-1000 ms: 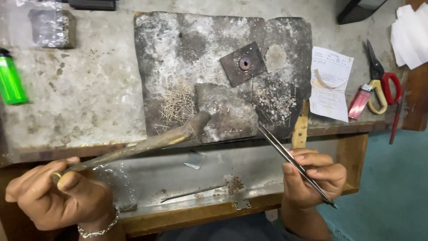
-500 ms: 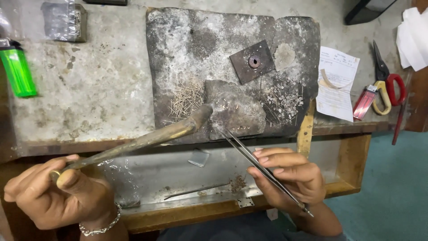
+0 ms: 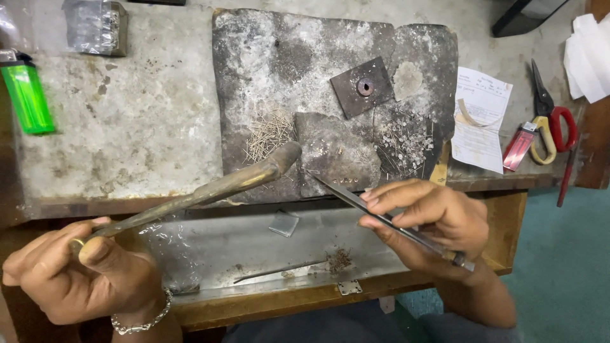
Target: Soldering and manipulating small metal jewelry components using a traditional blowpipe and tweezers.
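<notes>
Left hand [image 3: 82, 279]: our fingers are closed round the torch [image 3: 210, 189]; its long axis runs up-right, tip over the slab [image 3: 267, 70].
Right hand [image 3: 432, 219]: fingers pinch the tweezers [image 3: 387, 219] shut; points aim up-left, just beside the torch tip.
Nearer: both meet at the slab's front edge.
Worktop [image 3: 127, 121]: grey, stained; green lighter [image 3: 27, 95] far left, scissors [image 3: 549, 121] far right.

The left hand [image 3: 79, 276] is cut off at the lower-left picture edge, and the rear end of the brass torch [image 3: 203, 190] is hidden inside its grip. The fine wire bits [image 3: 270, 130] on the charred soldering block [image 3: 286, 57] are too small to be counted. Right of the block, the white cloth [image 3: 591, 54] is cropped by the edge. The point of the tweezers [image 3: 381, 213] may touch the block; this cannot be told.
</notes>
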